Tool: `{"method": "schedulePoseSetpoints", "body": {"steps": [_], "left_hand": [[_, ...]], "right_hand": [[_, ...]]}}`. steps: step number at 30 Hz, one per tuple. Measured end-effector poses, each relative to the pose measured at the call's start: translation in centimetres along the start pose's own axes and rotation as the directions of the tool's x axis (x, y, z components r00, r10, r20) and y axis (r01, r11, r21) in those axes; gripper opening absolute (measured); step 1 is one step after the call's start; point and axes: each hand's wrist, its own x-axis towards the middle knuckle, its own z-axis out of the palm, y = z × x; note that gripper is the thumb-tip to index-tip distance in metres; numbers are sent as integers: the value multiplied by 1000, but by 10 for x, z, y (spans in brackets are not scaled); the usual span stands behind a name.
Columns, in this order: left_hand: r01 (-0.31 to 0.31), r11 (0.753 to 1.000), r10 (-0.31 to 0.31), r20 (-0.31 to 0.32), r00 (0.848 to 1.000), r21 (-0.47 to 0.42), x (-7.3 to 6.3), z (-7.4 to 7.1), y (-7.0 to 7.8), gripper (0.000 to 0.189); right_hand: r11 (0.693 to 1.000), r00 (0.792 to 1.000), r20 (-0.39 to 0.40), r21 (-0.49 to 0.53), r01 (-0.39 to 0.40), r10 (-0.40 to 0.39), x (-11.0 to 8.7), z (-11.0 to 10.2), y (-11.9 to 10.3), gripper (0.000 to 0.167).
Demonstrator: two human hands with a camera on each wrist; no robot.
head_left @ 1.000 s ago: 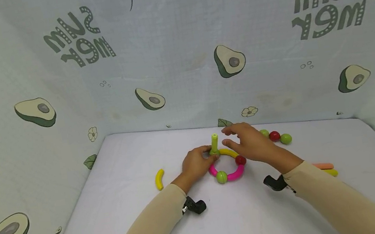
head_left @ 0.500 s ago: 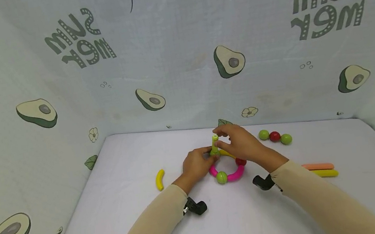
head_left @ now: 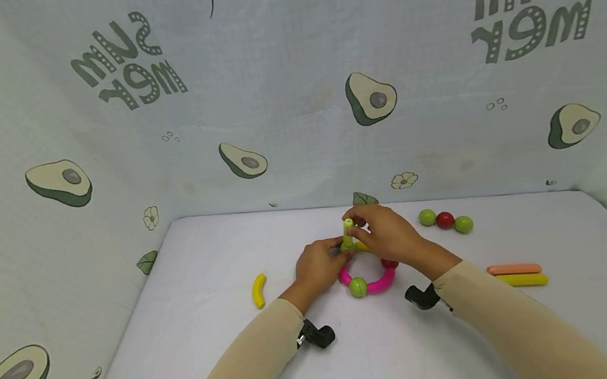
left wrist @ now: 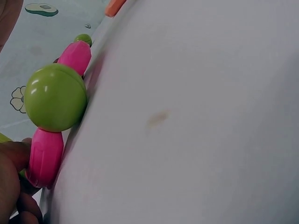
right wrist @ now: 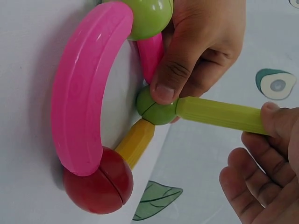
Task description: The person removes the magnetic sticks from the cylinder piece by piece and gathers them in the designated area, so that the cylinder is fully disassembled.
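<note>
A ring of curved pink rods (right wrist: 79, 93), a yellow rod (right wrist: 138, 140) and balls lies on the white table. Its red ball (right wrist: 96, 186) is on the right, and one green ball (head_left: 358, 287) is at the front. My left hand (head_left: 317, 265) grips another green ball (right wrist: 152, 111) at the ring's back left, thumb pressed on it. From that ball a straight light-green stick (right wrist: 222, 114) rises upright. My right hand (head_left: 386, 232) pinches the stick's upper end between thumb and index finger; its other fingers are loosely curled.
A loose yellow curved rod (head_left: 259, 291) lies left of the ring. At the back right sit a green ball (head_left: 427, 217), a red ball (head_left: 445, 220) and another green ball (head_left: 464, 224). Nearer on the right lie orange (head_left: 514, 269) and yellow sticks (head_left: 523, 280). Printed cloth (head_left: 300, 170) borders the table.
My right hand has moved left from beside the light-green stick and now pinches its top. My left hand has kept its grip on the green ball.
</note>
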Motion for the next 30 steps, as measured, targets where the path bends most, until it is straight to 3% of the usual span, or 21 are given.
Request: {"method": "schedulePoseSetpoints", "body": {"steps": [10, 17, 21, 30], "left_hand": [[0, 1000, 0, 2, 1000, 0, 0, 1, 0, 42], [0, 1000, 0, 4, 1000, 18, 0, -1, 0, 42], [13, 1000, -13, 10, 1000, 16, -2, -3, 1, 41], [17, 1000, -17, 27, 1000, 3, -2, -2, 3, 42]], "right_hand": [[1000, 998, -65, 5, 8, -7, -4, 3, 7, 29], [977, 967, -253, 212, 36, 19, -5, -20, -4, 26], [972, 974, -216, 233, -20, 72, -10, -26, -2, 26], [978, 983, -128, 180, -109, 133, -34, -27, 27, 28]]}}
